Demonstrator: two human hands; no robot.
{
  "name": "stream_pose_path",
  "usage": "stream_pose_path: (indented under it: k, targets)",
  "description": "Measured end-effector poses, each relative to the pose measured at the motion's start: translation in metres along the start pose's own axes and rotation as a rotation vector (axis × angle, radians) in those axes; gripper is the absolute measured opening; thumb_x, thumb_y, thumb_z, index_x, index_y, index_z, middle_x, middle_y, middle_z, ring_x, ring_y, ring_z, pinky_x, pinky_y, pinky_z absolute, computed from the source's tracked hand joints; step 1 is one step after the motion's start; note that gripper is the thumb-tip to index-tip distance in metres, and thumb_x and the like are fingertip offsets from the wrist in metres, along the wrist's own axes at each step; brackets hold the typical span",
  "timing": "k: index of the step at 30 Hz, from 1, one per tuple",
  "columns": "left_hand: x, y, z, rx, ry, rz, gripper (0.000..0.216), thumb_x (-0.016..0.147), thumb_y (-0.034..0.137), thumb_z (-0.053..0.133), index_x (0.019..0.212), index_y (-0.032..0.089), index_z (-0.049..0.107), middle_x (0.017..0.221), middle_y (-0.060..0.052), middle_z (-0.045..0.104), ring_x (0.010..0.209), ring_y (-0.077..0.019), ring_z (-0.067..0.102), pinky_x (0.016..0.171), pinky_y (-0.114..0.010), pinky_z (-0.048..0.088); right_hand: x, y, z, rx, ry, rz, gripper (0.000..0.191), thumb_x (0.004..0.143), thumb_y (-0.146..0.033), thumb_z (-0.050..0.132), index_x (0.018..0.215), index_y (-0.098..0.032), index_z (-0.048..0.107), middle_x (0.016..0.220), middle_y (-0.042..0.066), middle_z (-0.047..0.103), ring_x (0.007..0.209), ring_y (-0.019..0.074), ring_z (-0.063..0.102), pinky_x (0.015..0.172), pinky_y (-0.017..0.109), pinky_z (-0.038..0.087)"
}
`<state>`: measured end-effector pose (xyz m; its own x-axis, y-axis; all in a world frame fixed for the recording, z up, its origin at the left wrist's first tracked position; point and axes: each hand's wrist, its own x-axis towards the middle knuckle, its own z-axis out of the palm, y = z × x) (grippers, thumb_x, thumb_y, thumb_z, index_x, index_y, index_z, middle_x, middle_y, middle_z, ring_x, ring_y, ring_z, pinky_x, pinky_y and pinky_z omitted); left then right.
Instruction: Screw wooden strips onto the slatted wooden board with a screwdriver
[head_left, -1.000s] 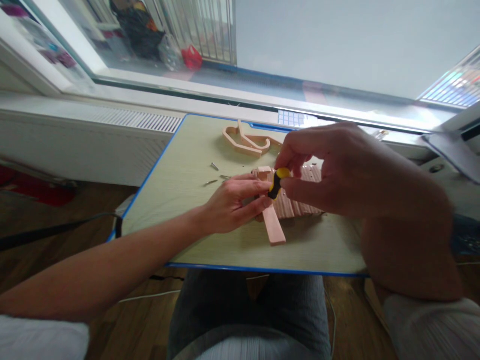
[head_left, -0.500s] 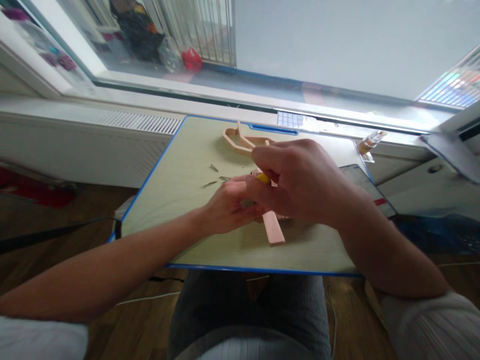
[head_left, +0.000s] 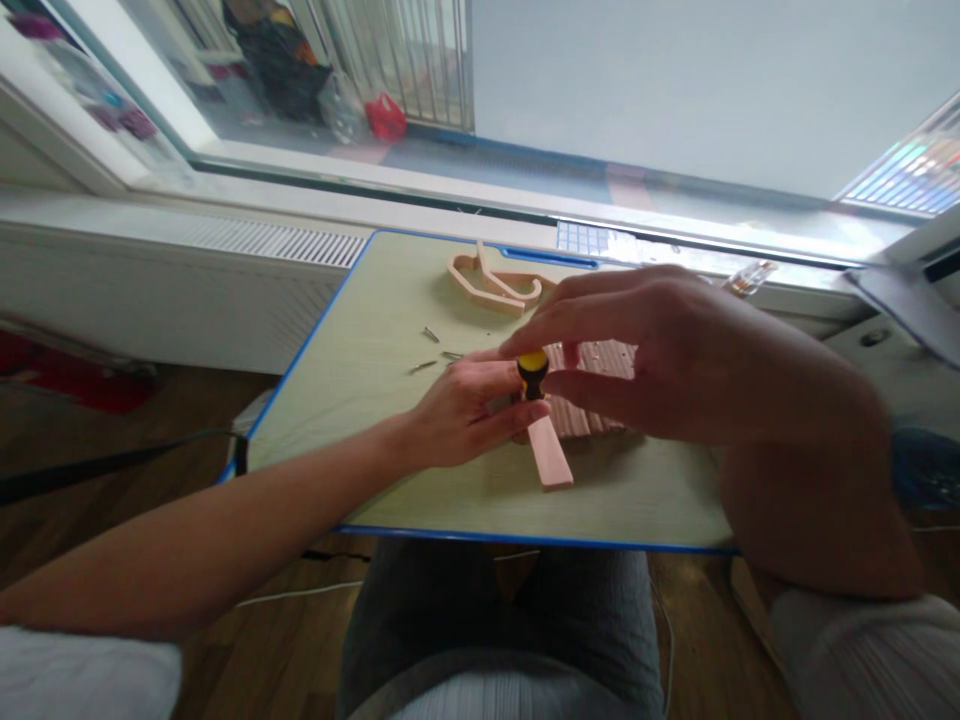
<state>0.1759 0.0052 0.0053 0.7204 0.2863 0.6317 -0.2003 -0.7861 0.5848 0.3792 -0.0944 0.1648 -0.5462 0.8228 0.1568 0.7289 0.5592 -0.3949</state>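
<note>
A screwdriver [head_left: 533,368] with a yellow-topped black handle stands about upright; its tip is hidden. My right hand [head_left: 637,350] is open around the handle's top, fingers and thumb apart on either side. My left hand [head_left: 469,405] is closed on a flat pinkish wooden strip [head_left: 551,460], its thumb and forefinger close about the lower handle. Whether they also touch the screwdriver I cannot tell. Beneath my right hand lies a ridged, pinkish-brown block [head_left: 592,415], partly covered. Several screws [head_left: 430,334] lie left of my left hand.
A curved wooden frame piece [head_left: 480,292] lies at the back of the blue-edged table [head_left: 330,400]. Behind it runs the window sill, with a clear bottle-like object [head_left: 750,278] on the right. A radiator [head_left: 187,290] stands at left.
My right hand has loosened from the screwdriver handle and turned, its wrist swinging outward to the right. The handle and ridged block now show. My left hand stays in place.
</note>
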Motion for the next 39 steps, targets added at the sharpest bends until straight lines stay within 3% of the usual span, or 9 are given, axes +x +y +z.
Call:
stream_pose_path:
  k: [7, 15, 18, 22, 28, 33, 37, 39]
  targets:
    - [0.0, 0.002, -0.001, 0.037, -0.007, 0.0, 0.029, 0.108, 0.042, 0.067, 0.093, 0.018, 0.075, 0.09, -0.008, 0.078, 0.09, -0.0216, 0.075, 0.081, -0.034, 0.058, 0.002, 0.0, 0.004, -0.044, 0.02, 0.024, 0.025, 0.097, -0.016, 0.066, 0.114, -0.025, 0.082, 0.11, 0.004, 0.081, 0.096, 0.0211, 0.07, 0.086, 0.035, 0.047]
    - [-0.002, 0.0, 0.001, -0.018, 0.006, -0.009, 0.018, 0.107, 0.033, 0.069, 0.109, 0.018, 0.079, 0.102, -0.009, 0.08, 0.095, -0.0214, 0.074, 0.084, -0.034, 0.058, 0.001, -0.002, 0.004, -0.15, 0.074, 0.14, 0.011, 0.098, -0.029, 0.071, 0.101, -0.021, 0.078, 0.087, 0.005, 0.075, 0.075, 0.0187, 0.059, 0.069, 0.035, 0.038]
    - [-0.001, 0.0, 0.001, -0.041, 0.012, -0.01, 0.018, 0.107, 0.031, 0.07, 0.118, 0.02, 0.079, 0.109, -0.01, 0.081, 0.1, -0.0221, 0.076, 0.089, -0.035, 0.06, 0.004, -0.002, 0.007, -0.211, 0.112, 0.179, 0.02, 0.1, -0.04, 0.071, 0.091, -0.022, 0.073, 0.076, 0.003, 0.068, 0.067, 0.0177, 0.051, 0.064, 0.035, 0.031]
    - [0.001, 0.0, 0.002, -0.053, 0.031, 0.025, 0.018, 0.105, 0.029, 0.073, 0.12, 0.021, 0.079, 0.111, -0.01, 0.082, 0.102, -0.0222, 0.077, 0.09, -0.035, 0.061, 0.007, -0.002, 0.01, -0.299, 0.136, 0.176, 0.024, 0.099, -0.04, 0.069, 0.083, -0.023, 0.067, 0.068, 0.001, 0.058, 0.061, 0.0157, 0.041, 0.062, 0.036, 0.024]
    - [0.001, 0.0, 0.004, -0.01, 0.037, 0.018, 0.012, 0.103, 0.028, 0.076, 0.109, 0.018, 0.08, 0.099, -0.008, 0.081, 0.091, -0.0205, 0.076, 0.084, -0.035, 0.059, 0.009, 0.004, 0.013, -0.329, 0.109, 0.277, 0.038, 0.098, -0.055, 0.069, 0.076, -0.023, 0.067, 0.061, -0.001, 0.051, 0.061, 0.0156, 0.043, 0.066, 0.035, 0.023]
    - [0.0, 0.0, 0.003, -0.035, 0.025, 0.005, 0.015, 0.105, 0.028, 0.073, 0.115, 0.019, 0.08, 0.104, -0.009, 0.082, 0.095, -0.0206, 0.076, 0.086, -0.035, 0.059, 0.005, 0.006, 0.009, -0.314, 0.113, 0.289, 0.04, 0.097, -0.061, 0.073, 0.086, -0.022, 0.072, 0.066, -0.001, 0.06, 0.062, 0.0154, 0.048, 0.065, 0.034, 0.026]
    - [0.0, 0.001, 0.002, -0.052, 0.014, 0.004, 0.015, 0.107, 0.028, 0.07, 0.113, 0.02, 0.081, 0.103, -0.008, 0.083, 0.097, -0.0209, 0.075, 0.089, -0.036, 0.06, -0.003, 0.004, 0.0, -0.149, 0.052, 0.13, 0.025, 0.099, -0.04, 0.074, 0.118, -0.024, 0.079, 0.099, 0.003, 0.08, 0.081, 0.0182, 0.066, 0.072, 0.034, 0.039]
    - [-0.001, 0.001, 0.003, -0.062, 0.019, -0.003, 0.017, 0.107, 0.028, 0.07, 0.118, 0.02, 0.081, 0.11, -0.009, 0.084, 0.105, -0.0222, 0.076, 0.093, -0.037, 0.06, -0.006, 0.004, -0.003, -0.124, 0.016, 0.058, 0.024, 0.1, -0.028, 0.07, 0.121, -0.026, 0.081, 0.106, 0.002, 0.082, 0.087, 0.0184, 0.069, 0.075, 0.034, 0.042]
